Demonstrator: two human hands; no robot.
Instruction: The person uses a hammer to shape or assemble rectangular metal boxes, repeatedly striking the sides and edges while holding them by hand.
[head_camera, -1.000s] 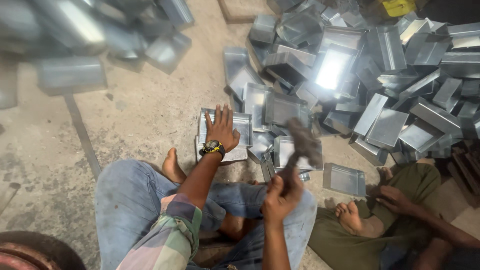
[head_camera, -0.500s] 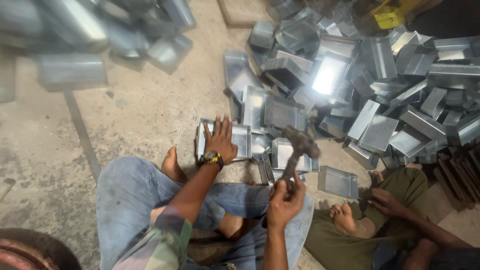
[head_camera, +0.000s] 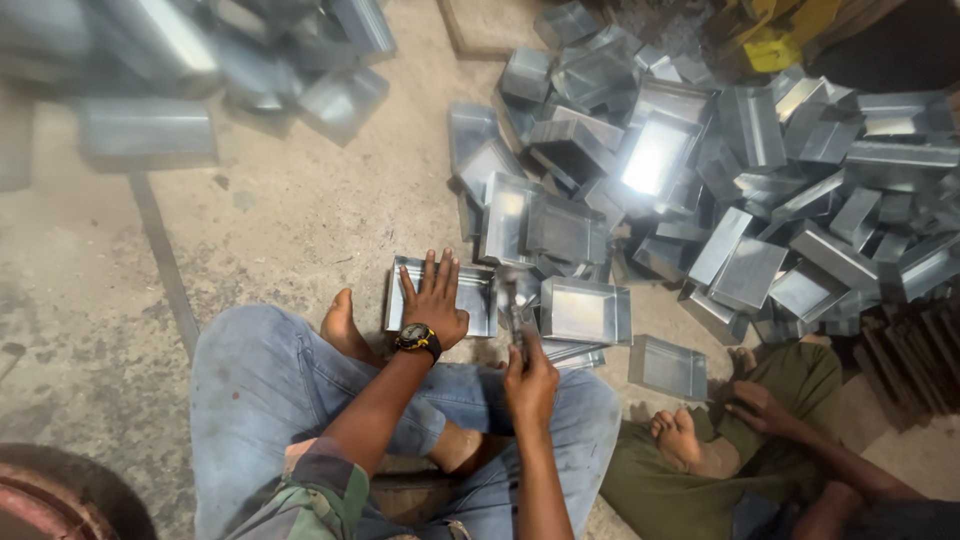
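Head view: dusty concrete floor (head_camera: 290, 215)

No labels, signs or screens in view. Only package-like thing: yellow object (head_camera: 775, 40) at far right, top edge of view, partly cut off, wedged behind the pile of metal trays (head_camera: 700, 180); irregular shape, bright yellow w/ darker folds; can't tell if bag, wrapper or box. Watch (head_camera: 417, 340) on left wrist has a small round dark face w/ yellow trim, too small to see any display. Trays themselves plain grey sheet metal, no stickers seen.
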